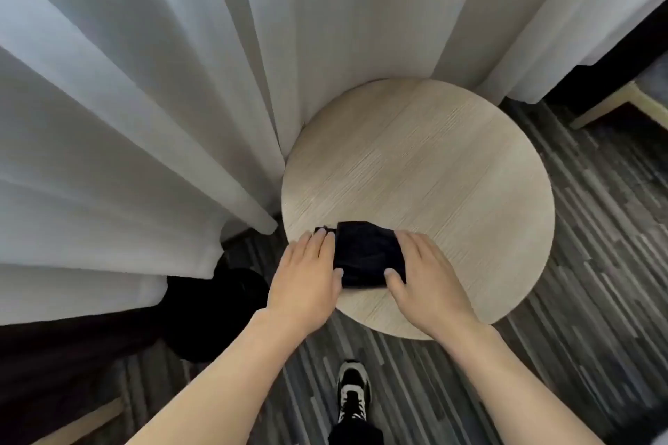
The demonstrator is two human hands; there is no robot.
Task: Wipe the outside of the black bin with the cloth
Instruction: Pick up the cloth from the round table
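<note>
A dark folded cloth (367, 252) lies on the near left part of a round pale wooden table (452, 173). My left hand (307, 275) rests flat on the cloth's left edge, fingers together. My right hand (424, 275) presses on its right edge, thumb on the near corner. The black bin (213, 314) stands on the floor to the left of the table, below the curtain hem, mostly lost in shadow.
White curtains (144, 83) hang behind and left of the table, touching its far edge. Striped grey carpet (578, 282) covers the floor. My shoe (352, 390) stands near the table. A wooden furniture leg (611, 108) is at far right, dark furniture at lower left.
</note>
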